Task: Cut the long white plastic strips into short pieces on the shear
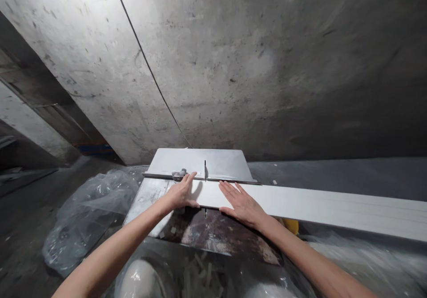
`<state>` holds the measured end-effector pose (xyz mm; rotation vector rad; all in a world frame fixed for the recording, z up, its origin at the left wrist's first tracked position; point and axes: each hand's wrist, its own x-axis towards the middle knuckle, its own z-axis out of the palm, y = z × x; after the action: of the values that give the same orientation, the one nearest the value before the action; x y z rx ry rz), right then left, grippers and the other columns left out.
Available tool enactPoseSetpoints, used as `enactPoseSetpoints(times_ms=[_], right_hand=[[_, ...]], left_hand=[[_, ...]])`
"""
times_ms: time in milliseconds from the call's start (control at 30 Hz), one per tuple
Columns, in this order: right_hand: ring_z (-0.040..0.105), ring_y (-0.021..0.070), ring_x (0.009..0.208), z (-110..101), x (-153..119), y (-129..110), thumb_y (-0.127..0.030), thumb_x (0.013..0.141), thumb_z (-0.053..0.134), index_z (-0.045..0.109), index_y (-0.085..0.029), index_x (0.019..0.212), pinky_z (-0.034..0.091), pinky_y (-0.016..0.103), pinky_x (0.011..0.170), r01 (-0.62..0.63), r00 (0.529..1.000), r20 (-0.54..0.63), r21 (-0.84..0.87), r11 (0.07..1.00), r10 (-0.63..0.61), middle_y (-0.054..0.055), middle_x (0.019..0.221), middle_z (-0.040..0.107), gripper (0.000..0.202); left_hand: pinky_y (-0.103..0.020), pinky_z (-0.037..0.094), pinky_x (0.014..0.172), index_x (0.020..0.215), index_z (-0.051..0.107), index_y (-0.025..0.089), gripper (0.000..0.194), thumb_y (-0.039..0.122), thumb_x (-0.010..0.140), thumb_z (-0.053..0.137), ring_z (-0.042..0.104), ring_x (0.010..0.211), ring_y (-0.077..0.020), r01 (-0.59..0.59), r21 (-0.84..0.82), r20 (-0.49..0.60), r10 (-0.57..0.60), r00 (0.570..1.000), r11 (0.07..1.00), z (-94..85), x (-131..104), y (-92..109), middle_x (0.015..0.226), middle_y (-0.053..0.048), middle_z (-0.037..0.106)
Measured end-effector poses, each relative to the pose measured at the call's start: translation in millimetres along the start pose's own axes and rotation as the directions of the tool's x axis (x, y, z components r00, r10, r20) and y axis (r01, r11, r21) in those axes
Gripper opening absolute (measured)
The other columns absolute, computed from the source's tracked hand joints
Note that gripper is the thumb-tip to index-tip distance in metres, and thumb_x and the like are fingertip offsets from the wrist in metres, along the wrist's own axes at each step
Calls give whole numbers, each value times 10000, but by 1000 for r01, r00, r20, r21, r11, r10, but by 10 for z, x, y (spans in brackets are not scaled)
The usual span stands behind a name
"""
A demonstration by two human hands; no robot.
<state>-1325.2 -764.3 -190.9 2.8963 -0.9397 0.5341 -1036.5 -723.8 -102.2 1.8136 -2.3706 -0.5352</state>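
Note:
A long white board [310, 202] lies across a saw table [230, 233] and reaches far off to the right. My left hand [182, 195] grips its left end, thumb at the near edge and fingers toward the far edge. On the board's top, to the right, my right hand [242, 204] lies flat with fingers stretched out and thumb by the near edge. A thin dark upright blade [205, 171] shows between the hands, just past the board's far edge. Along that edge runs a metal guide rail [160, 175], with a small clamp-like fitting [180, 173] beside my left fingers.
Crumpled clear plastic [93, 213] lies on the floor at left. A concrete wall [233, 66] rises behind the table, with a dark cable [147, 60] hanging down it. Offcut strips [203, 273] lie below the near edge. Something yellow [291, 226] shows under the board.

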Motion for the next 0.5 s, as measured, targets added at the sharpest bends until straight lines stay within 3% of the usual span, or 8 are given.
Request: enactPoseSetpoints(times_ms=[267, 367, 500], right_hand=[[290, 255, 1399, 55, 586, 549, -608, 951, 334, 245, -130, 1500, 250, 495, 1147, -46, 996, 70, -25, 999, 47, 150, 1515, 310, 733], [287, 253, 1400, 30, 635, 594, -602, 949, 343, 261, -124, 1495, 253, 488, 1148, -55, 995, 86, -25, 998, 57, 149, 1515, 311, 730], [289, 255, 1400, 19, 481, 457, -599, 952, 341, 233, -141, 1506, 259, 492, 1145, -46, 997, 60, -25, 999, 47, 139, 1518, 307, 727]], left_hand=[[-341, 447, 980, 1442, 173, 181, 1106, 498, 610, 829, 490, 1243, -293, -49, 33, -85, 52, 995, 998, -137, 749, -286, 1455, -155, 364], [-337, 481, 910, 1394, 241, 184, 1003, 511, 628, 799, 558, 1138, -286, -24, 61, -69, 28, 997, 998, -167, 799, -273, 1401, -140, 411], [-391, 515, 828, 1265, 367, 198, 824, 531, 622, 759, 605, 1019, -304, -2, 104, -53, 8, 999, 995, -119, 589, -130, 1347, -126, 422]])
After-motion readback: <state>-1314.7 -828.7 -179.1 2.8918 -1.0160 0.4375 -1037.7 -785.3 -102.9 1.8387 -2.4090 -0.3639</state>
